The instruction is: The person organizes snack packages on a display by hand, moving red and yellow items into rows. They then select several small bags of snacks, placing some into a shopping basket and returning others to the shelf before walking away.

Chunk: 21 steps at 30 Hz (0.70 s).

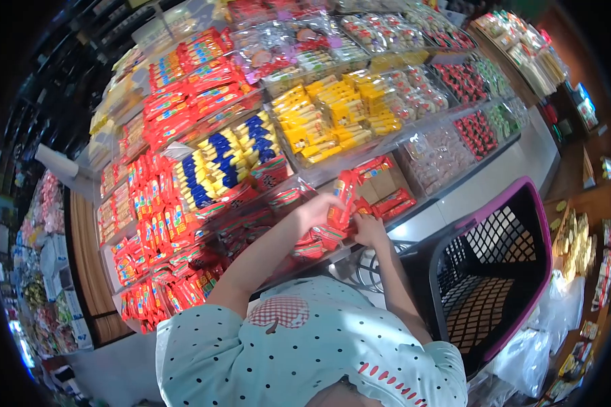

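Red packet (344,193) in my left hand (319,209): there is print, but it is too blurred to read.
Yellow packs (332,112) at twelve o'clock: no wording I can make out.
Blue-and-yellow packs (227,159) at ten o'clock: the marks are too small to read.
Red packs (190,81) at eleven o'clock: nothing legible.

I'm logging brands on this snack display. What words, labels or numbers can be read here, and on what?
No text reads clearly.
Red packet in the left hand: print blurred.
Yellow packets: print too small.
Blue-and-yellow packets: print too small.
Black basket: no label shows.
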Each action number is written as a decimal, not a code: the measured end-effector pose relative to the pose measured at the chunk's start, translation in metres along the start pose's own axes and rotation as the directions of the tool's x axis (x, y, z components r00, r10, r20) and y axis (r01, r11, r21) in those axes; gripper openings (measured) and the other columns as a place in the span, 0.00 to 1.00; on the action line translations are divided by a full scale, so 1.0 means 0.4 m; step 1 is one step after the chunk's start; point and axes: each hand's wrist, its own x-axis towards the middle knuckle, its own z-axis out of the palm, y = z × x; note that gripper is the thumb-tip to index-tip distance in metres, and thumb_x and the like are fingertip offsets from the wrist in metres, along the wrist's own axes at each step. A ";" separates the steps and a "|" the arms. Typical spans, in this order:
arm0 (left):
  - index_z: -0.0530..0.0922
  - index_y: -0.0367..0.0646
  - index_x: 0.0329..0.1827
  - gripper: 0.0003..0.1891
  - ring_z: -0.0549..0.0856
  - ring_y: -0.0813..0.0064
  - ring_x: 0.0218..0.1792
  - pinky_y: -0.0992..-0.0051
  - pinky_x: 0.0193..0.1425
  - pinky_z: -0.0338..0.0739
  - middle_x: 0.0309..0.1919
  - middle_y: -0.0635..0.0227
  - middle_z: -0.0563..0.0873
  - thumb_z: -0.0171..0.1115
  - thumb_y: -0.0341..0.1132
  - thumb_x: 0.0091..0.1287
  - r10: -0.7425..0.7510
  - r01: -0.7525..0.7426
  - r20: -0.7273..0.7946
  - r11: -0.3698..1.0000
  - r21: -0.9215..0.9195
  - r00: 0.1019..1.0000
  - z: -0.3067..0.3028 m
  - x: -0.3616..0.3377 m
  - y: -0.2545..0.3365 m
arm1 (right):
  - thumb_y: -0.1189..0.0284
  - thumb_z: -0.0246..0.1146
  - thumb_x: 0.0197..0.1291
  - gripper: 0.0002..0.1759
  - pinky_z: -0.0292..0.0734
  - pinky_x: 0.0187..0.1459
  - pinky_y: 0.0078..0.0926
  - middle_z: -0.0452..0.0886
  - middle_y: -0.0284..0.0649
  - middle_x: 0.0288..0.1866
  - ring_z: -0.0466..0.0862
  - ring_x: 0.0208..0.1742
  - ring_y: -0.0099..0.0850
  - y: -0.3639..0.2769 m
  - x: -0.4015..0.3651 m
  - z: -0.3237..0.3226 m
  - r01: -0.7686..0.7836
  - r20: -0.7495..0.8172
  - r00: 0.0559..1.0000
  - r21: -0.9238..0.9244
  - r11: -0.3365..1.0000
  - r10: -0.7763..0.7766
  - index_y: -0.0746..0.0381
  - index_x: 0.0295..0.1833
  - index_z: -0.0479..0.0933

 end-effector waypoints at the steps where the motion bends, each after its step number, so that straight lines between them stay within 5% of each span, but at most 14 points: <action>1: 0.76 0.38 0.51 0.17 0.82 0.72 0.47 0.71 0.52 0.77 0.43 0.61 0.83 0.58 0.25 0.57 -0.028 0.029 -0.051 0.999 0.026 0.998 0.006 0.004 -0.003 | 0.63 0.64 0.46 0.30 0.64 0.57 0.57 0.76 0.47 0.55 0.75 0.59 0.42 -0.002 0.001 -0.002 -0.008 -0.004 1.000 0.016 1.000 0.008 0.59 0.57 0.68; 4: 0.77 0.37 0.50 0.16 0.85 0.72 0.41 0.72 0.48 0.80 0.39 0.63 0.85 0.63 0.24 0.57 -0.026 0.044 -0.164 0.993 0.111 0.986 -0.015 0.031 -0.021 | 0.69 0.64 0.46 0.31 0.64 0.57 0.58 0.77 0.45 0.54 0.75 0.59 0.42 -0.007 0.013 0.000 -0.027 0.033 0.999 0.012 1.000 0.027 0.58 0.60 0.66; 6: 0.76 0.38 0.50 0.17 0.84 0.73 0.43 0.74 0.48 0.79 0.40 0.63 0.85 0.63 0.24 0.56 0.101 -0.074 -0.098 0.965 0.250 0.990 0.018 -0.005 -0.004 | 0.72 0.62 0.47 0.32 0.64 0.57 0.57 0.78 0.43 0.54 0.76 0.58 0.41 -0.005 0.020 0.003 0.004 0.065 0.998 -0.034 0.999 -0.001 0.58 0.62 0.67; 8: 0.75 0.39 0.51 0.18 0.84 0.74 0.43 0.74 0.48 0.79 0.41 0.64 0.85 0.65 0.24 0.56 0.272 -0.239 -0.025 0.880 0.411 0.962 0.067 -0.067 0.033 | 0.73 0.61 0.48 0.25 0.65 0.56 0.56 0.79 0.44 0.52 0.77 0.56 0.42 -0.014 -0.001 -0.009 0.047 -0.069 0.996 -0.053 0.998 -0.050 0.58 0.56 0.72; 12: 0.74 0.39 0.50 0.16 0.83 0.78 0.43 0.75 0.49 0.77 0.40 0.66 0.84 0.66 0.25 0.59 0.370 -0.303 -0.005 0.767 0.566 0.929 0.128 -0.267 0.157 | 0.74 0.59 0.51 0.15 0.71 0.48 0.51 0.79 0.43 0.48 0.79 0.52 0.43 -0.048 -0.016 -0.106 -0.048 -0.121 0.992 -0.119 0.992 0.033 0.59 0.47 0.75; 14: 0.75 0.40 0.51 0.16 0.82 0.79 0.44 0.74 0.51 0.75 0.41 0.67 0.85 0.66 0.30 0.61 0.590 -0.299 0.092 0.264 0.917 0.802 0.056 -0.323 0.197 | 0.73 0.61 0.52 0.13 0.73 0.46 0.49 0.78 0.45 0.47 0.78 0.50 0.45 -0.089 -0.030 -0.182 -0.030 -0.239 0.971 -0.069 0.997 0.012 0.60 0.46 0.74; 18: 0.75 0.37 0.52 0.19 0.81 0.74 0.44 0.72 0.51 0.74 0.44 0.60 0.84 0.64 0.37 0.62 0.758 0.120 -0.167 0.117 0.986 0.630 0.095 -0.547 0.331 | 0.75 0.60 0.56 0.15 0.71 0.48 0.44 0.77 0.48 0.45 0.77 0.47 0.48 -0.253 -0.018 -0.362 0.232 -0.492 0.850 0.034 0.972 -0.186 0.63 0.50 0.73; 20: 0.75 0.37 0.50 0.18 0.80 0.73 0.40 0.70 0.47 0.74 0.39 0.61 0.84 0.64 0.38 0.62 0.871 -0.010 -0.041 0.052 0.999 0.490 0.023 -0.600 0.376 | 0.75 0.60 0.57 0.17 0.71 0.49 0.42 0.77 0.48 0.45 0.77 0.47 0.48 -0.339 0.021 -0.424 0.434 -0.596 0.749 0.110 0.894 -0.290 0.63 0.54 0.73; 21: 0.74 0.37 0.54 0.19 0.80 0.73 0.42 0.71 0.52 0.72 0.40 0.60 0.83 0.63 0.37 0.63 0.847 0.034 -0.203 0.214 0.976 0.491 0.084 -0.653 0.409 | 0.75 0.60 0.58 0.18 0.71 0.49 0.41 0.77 0.48 0.44 0.77 0.47 0.48 -0.379 0.046 -0.448 0.485 -0.618 0.706 0.063 0.872 -0.347 0.62 0.55 0.73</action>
